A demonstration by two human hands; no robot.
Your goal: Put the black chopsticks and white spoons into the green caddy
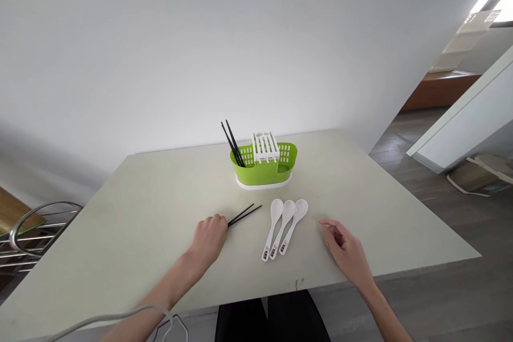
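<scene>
My left hand (210, 235) is closed around a pair of black chopsticks (245, 214), their thin ends pointing right over the table. To their right lie three white spoons (276, 211), side by side with bowls away from me and small printed labels on the handles. My right hand (344, 251) rests to the right of the spoons, index finger stretched out and the others loosely curled, with nothing in it. Behind the spoons stands a green basket (260, 173) on a white base. More black chopsticks (233, 144) lean upright in its left part, and a white slotted rack (265, 147) sits across its middle.
The pale table (168, 192) meets a white wall (200, 53) at the back. A metal rack (36, 235) stands beyond the left edge. A grey cable (120, 316) crosses near my left forearm. Grey floor (404, 160) shows at the right.
</scene>
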